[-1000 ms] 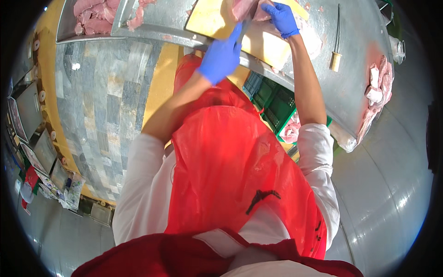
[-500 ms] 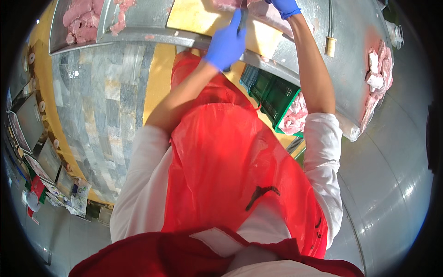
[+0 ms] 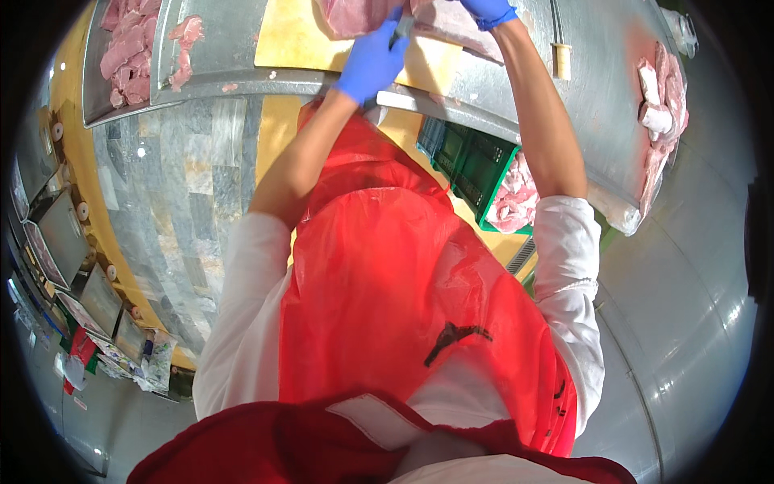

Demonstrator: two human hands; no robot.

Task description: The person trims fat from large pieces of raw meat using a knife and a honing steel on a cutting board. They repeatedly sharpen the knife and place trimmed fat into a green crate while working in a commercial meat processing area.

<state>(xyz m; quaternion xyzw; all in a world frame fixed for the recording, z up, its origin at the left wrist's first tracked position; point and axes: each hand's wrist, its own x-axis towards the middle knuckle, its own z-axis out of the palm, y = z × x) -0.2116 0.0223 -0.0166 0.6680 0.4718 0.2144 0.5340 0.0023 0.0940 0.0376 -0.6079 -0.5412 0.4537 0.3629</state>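
In the head view, my left hand (image 3: 372,63), in a blue glove, is closed on a knife (image 3: 401,29), index finger stretched along it, at a large piece of pink meat (image 3: 351,14). The meat lies on a yellow cutting board (image 3: 286,47), with a paler slab (image 3: 459,31) at its right. My right hand (image 3: 488,12), also gloved, is at the top edge over the paler slab; its fingertips are out of view, so its grip cannot be made out.
A metal worktop (image 3: 584,133) bears a long rod with a pale handle (image 3: 562,61) and meat strips (image 3: 661,105) at right, meat scraps (image 3: 185,36) at left. A meat tray (image 3: 97,101) stands top left. Below is a green crate (image 3: 472,165) of meat.
The worktop's contents have shifted leftward in the picture. My left hand has moved left with the knife; my right hand has risen to the top edge, its fingers going out of view.
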